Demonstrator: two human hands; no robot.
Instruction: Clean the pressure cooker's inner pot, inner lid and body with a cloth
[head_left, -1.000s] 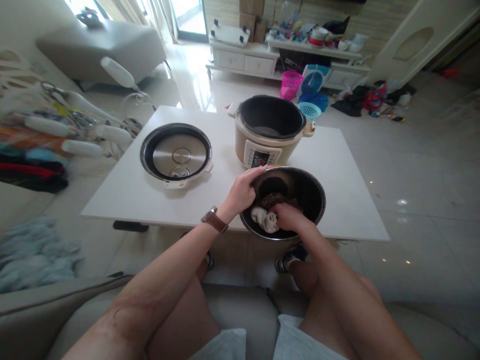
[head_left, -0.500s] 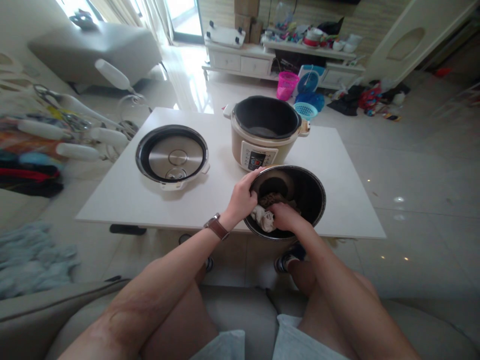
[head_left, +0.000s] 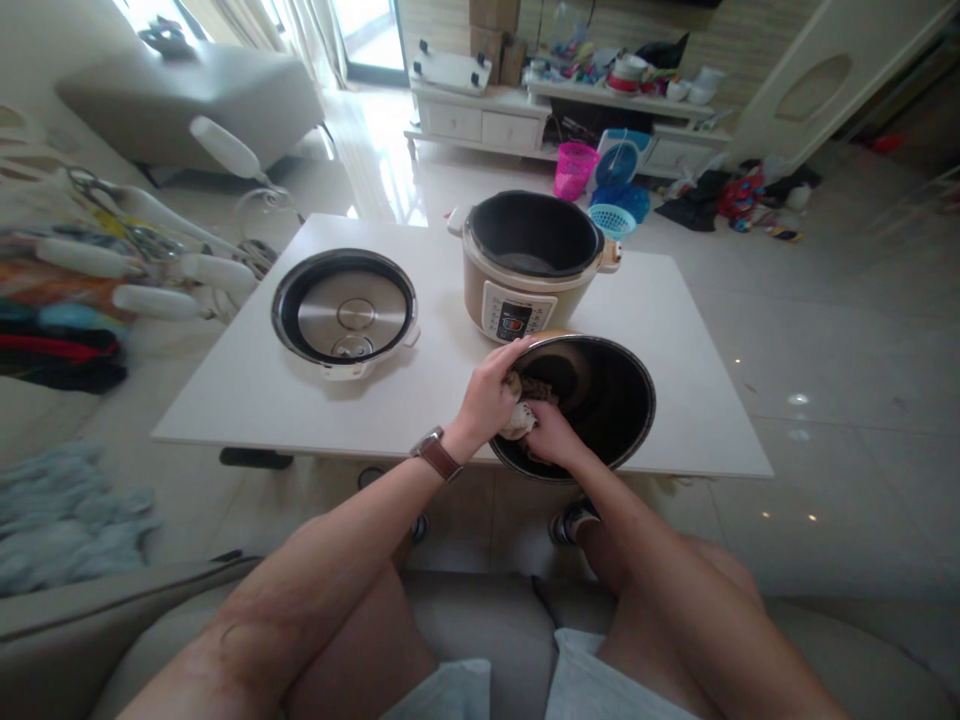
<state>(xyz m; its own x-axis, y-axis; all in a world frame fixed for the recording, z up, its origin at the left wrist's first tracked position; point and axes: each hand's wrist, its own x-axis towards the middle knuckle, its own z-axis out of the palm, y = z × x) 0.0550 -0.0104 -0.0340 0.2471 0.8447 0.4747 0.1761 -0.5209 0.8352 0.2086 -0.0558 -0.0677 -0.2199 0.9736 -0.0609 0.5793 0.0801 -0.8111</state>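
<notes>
1. Dark pot (head_left: 615, 395): right of centre in the frame, mouth tilted toward the person, overlapping the near edge of the white table (head_left: 375, 415). Whether it rests there cannot be told.
2. Left hand (head_left: 484, 400): curled over the pot's left rim, gripping it. Brown-strapped watch (head_left: 439, 455) on the wrist.
3. Right hand (head_left: 553, 435): inside the pot, fingers bunched on a pale cloth (head_left: 516, 424) at the left inner wall. Fingertips not clearly visible.
4. Cooker (head_left: 534, 285): upright, open-topped, upper centre of the frame, just beyond the pot.
5. Lid (head_left: 354, 310): left of centre, underside up on the table.
</notes>
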